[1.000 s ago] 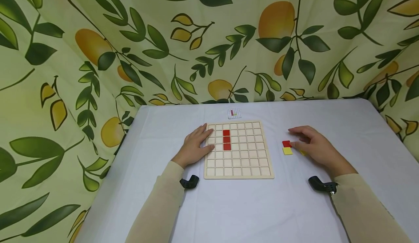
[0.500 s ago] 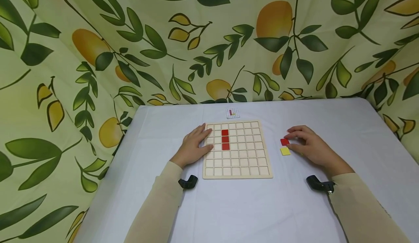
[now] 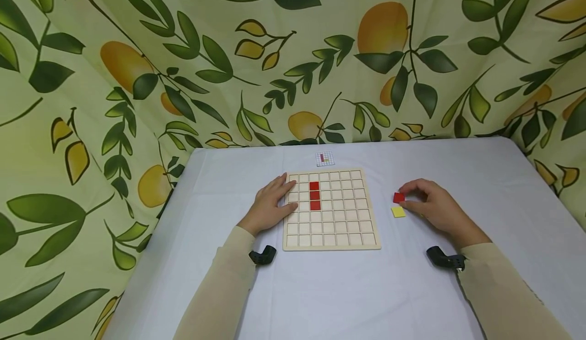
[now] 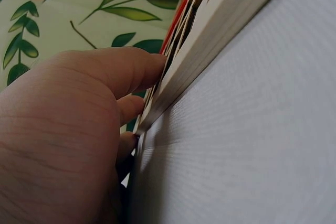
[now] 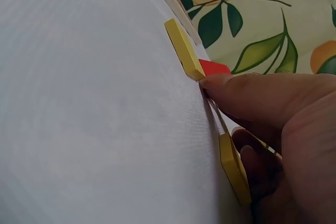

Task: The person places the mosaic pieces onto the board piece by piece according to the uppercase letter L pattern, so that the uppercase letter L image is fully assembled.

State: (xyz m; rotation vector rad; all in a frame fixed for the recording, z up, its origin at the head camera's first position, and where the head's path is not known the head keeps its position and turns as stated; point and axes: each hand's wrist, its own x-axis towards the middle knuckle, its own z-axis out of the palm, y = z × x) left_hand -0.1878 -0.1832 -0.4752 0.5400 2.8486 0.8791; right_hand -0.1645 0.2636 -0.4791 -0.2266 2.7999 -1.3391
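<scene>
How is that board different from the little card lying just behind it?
The board is much larger than the card. The board is pale and looks wooden, while the card is white with thin grid lines. The left hand touches the board; the card lies untouched.

Both show a grid with a red strip, formed on the board by three red tiles.

The head view looks forward and down across the table (image 3: 348, 289). Both wrist views look forward, close, low and tilted; head and left wrist share the grid board (image 3: 338, 204).
</scene>
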